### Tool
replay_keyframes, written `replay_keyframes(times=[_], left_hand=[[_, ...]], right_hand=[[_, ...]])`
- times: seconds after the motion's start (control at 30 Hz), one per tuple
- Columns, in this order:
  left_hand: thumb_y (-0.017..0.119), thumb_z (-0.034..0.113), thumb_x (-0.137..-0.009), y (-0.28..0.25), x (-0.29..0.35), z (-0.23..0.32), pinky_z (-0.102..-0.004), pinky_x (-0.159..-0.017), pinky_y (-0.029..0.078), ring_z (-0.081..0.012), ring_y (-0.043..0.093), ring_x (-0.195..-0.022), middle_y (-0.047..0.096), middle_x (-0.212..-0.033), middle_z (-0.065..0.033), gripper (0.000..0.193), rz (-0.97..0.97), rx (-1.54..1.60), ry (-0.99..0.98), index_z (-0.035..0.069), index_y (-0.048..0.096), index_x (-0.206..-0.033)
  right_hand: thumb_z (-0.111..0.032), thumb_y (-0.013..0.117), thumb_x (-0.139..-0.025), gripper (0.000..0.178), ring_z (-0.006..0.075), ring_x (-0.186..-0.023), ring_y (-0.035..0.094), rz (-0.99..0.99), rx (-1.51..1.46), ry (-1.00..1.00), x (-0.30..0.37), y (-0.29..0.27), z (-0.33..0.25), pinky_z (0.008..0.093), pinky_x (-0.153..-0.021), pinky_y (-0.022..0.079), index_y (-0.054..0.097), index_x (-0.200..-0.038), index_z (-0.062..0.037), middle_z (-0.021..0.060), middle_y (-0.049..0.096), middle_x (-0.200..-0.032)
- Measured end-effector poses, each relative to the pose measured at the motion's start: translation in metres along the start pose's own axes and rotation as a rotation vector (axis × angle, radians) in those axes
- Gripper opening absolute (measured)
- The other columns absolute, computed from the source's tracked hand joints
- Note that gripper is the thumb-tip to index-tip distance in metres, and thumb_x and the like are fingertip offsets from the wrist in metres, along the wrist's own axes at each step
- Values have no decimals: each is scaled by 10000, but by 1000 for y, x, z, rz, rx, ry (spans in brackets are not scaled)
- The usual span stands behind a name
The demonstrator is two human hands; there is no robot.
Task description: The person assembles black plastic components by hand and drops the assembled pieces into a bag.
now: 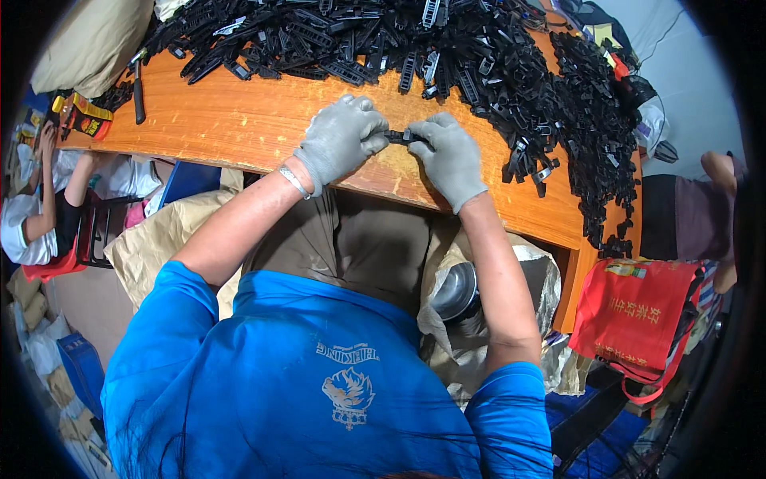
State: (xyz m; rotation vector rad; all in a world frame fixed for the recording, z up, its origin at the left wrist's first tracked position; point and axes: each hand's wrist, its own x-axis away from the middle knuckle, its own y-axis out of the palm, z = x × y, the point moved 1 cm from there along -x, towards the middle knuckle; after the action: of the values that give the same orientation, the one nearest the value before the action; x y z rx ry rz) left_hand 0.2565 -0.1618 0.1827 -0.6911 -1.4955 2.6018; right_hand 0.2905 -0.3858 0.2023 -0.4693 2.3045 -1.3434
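Both my hands wear grey gloves and meet over the near edge of the wooden table. Between them is a small black plastic part (398, 137), lying level across the gap. My left hand (341, 137) pinches its left end, with the fingers curled. The right end sits between the thumb and fingers of my right hand (448, 156). Much of the part is hidden by the gloves, so its exact kind cannot be made out. A big heap of black plastic parts (335, 36), many long and slotted, lies beyond my hands.
More small black parts (594, 136) cover the table's right side. A hammer (139, 92) and a yellow-red packet (86, 116) lie on the left of the wooden table (215, 120). Paper sacks flank my legs, and a red bag (634, 315) stands at right. Other people sit on both sides.
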Motion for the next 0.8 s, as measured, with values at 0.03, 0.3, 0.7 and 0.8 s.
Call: replay_keyframes(times=[0.03, 0.3, 0.7, 0.8], left_hand=[[800, 302, -907, 0, 0, -1, -471, -847, 535, -340, 630, -997, 664, -1000, -89, 211, 3, -2, 5, 148, 767, -1047], [774, 293, -941, -3, -2, 2, -484, -876, 572, -345, 645, -1059, 696, -1057, -91, 183, -52, 26, -30, 142, 796, -1042], [765, 248, -930, 0, 0, -2, -463, -905, 547, -343, 655, -1044, 703, -1022, -96, 137, 46, 64, -50, 132, 790, -1001], [767, 225, -927, 0, 0, -2, -459, -882, 555, -341, 677, -1034, 733, -1048, -100, 151, 167, 135, 20, 116, 795, -1028]], right_hand=[[-223, 782, -921, 175, 308, -981, 721, -22, -2, 5, 0, -1, 2, 449, -835, 586, 813, -1090, -184, 75, 701, -1043], [-153, 811, -887, 232, 321, -985, 708, 107, -78, -1, 8, -3, 16, 418, -850, 570, 797, -1111, -95, 113, 711, -1045], [-164, 812, -875, 213, 311, -952, 711, 317, 35, 31, 47, 10, 6, 435, -787, 576, 761, -1082, -159, 82, 692, -1055], [-152, 804, -882, 236, 325, -984, 697, 368, 41, 9, 54, 16, 11, 441, -809, 573, 732, -1106, -149, 89, 681, -1057]])
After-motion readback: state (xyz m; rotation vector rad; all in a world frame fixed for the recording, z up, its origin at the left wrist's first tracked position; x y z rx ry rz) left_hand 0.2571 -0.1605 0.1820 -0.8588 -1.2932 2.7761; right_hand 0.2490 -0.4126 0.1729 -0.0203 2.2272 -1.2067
